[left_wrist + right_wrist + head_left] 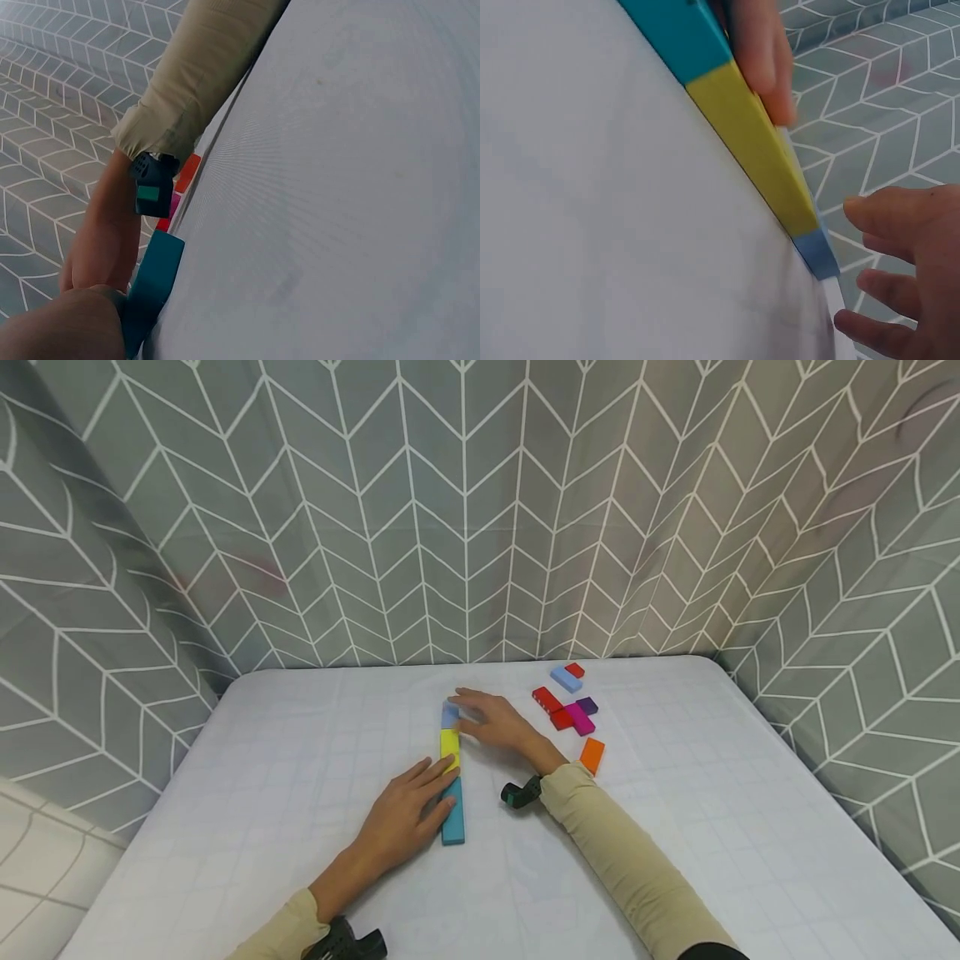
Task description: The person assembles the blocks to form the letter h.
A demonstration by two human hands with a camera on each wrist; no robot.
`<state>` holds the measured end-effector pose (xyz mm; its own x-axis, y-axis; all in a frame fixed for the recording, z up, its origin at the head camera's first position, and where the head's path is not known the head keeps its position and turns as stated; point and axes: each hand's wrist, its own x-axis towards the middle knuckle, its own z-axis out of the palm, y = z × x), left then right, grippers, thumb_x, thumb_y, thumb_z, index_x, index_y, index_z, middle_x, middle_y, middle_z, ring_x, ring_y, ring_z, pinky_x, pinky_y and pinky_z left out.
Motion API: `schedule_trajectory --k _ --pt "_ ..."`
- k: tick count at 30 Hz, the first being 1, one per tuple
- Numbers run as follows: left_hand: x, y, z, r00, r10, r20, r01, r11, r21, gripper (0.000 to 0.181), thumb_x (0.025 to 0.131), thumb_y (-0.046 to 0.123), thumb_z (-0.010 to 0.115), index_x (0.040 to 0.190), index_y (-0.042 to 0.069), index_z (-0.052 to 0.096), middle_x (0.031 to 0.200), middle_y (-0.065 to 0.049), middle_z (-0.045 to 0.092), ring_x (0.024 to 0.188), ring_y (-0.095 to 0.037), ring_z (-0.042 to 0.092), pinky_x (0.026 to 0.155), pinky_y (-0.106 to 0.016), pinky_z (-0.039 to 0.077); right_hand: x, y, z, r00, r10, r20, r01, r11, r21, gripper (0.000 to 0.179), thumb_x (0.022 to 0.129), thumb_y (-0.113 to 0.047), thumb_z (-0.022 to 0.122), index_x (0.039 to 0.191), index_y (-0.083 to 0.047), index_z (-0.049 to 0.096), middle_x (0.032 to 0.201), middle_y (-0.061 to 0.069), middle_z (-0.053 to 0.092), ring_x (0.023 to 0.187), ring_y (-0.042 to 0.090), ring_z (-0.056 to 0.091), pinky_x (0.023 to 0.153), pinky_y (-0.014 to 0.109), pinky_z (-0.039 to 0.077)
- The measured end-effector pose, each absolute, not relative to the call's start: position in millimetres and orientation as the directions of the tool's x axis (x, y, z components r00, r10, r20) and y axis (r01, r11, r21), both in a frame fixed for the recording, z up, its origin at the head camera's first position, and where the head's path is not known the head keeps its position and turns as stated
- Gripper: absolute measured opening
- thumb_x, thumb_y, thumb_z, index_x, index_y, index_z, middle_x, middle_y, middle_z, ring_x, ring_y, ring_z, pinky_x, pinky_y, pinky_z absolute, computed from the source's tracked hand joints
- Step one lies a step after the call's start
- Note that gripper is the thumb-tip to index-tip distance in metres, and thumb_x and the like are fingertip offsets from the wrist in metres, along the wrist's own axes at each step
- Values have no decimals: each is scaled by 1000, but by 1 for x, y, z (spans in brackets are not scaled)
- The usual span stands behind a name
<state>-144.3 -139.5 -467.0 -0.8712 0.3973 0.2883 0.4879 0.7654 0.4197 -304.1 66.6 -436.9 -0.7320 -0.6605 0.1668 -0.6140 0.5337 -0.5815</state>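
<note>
A straight row of blocks lies on the white table: a teal block [453, 820] nearest me, a yellow block [449, 743] in the middle and a light blue block [449, 717] at the far end. My left hand [408, 810] rests along the row, its fingers extended over the teal and yellow blocks. Beside the light blue end is my right hand [491, 720], fingers loosely spread and nothing held. The right wrist view shows a gap between these fingers [889, 289] and the row's light blue end [817, 253].
Right of the row lie loose blocks: an orange block [592, 756], a magenta block [580, 719], a purple block [588, 705], red blocks [547, 699], and a second light blue block [566, 679] by a small red block [575, 669]. A patterned curtain [465, 527] hangs behind the table.
</note>
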Motion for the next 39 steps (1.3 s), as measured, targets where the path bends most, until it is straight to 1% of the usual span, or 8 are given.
schedule_trajectory --k 7,16,20,22,23,29,30,39 --pt "-145 -139 -467 -868 399 295 493 761 421 50 105 36 62 150 14 58 159 -1 47 147 -36 39 113 -59 38 -311 91 -430 -760 -612 218 -602 536 -592 49 101 -18 68 147 -6 59 157 12 49 145 31 43 118 49 34" --pt "-145 -141 -467 -872 389 298 486 760 431 50 105 36 63 149 14 59 158 -1 47 147 -36 40 112 -60 38 -324 123 -421 -750 -590 297 -635 520 -571 42 100 -4 64 142 -3 63 153 15 52 144 33 45 116 51 36" --pt "-145 -140 -468 -873 387 298 485 761 431 49 105 36 62 149 14 59 158 -1 47 147 -36 39 113 -60 38 -331 140 -418 -760 -569 313 -632 540 -555 42 98 4 59 140 0 63 152 20 52 141 37 47 104 52 48" --pt "-144 -140 -469 -872 387 299 485 761 430 50 105 36 62 149 14 59 158 -1 47 147 -36 39 113 -60 37 -335 148 -417 -768 -559 312 -625 550 -554 43 98 6 57 140 1 63 150 22 53 140 38 48 99 53 50" --pt "-145 -140 -469 -872 387 299 485 762 429 50 105 37 62 149 14 59 158 -1 47 147 -36 39 113 -59 37 -336 152 -415 -774 -554 306 -618 556 -556 43 97 7 56 140 2 63 148 24 55 133 39 55 94 54 52" --pt "-145 -140 -470 -872 387 299 485 766 423 50 105 37 62 149 15 59 158 0 47 147 -35 39 114 -58 36 -344 172 -407 -827 -510 238 -556 676 -484 47 95 7 57 141 0 63 137 22 63 122 43 60 105 57 46" --pt "-145 -140 -470 -872 388 299 486 765 423 50 105 37 62 149 14 59 158 0 47 147 -35 39 114 -58 37 -345 175 -406 -836 -501 225 -544 698 -466 47 95 6 58 141 -1 64 139 22 63 129 43 55 109 57 43" --pt "-145 -140 -470 -871 387 304 488 760 429 49 105 36 63 148 14 60 158 -1 48 147 -36 40 114 -58 36 -357 197 -407 -874 -468 127 -478 787 -391 55 89 12 57 142 0 62 140 25 60 128 45 54 109 59 43"
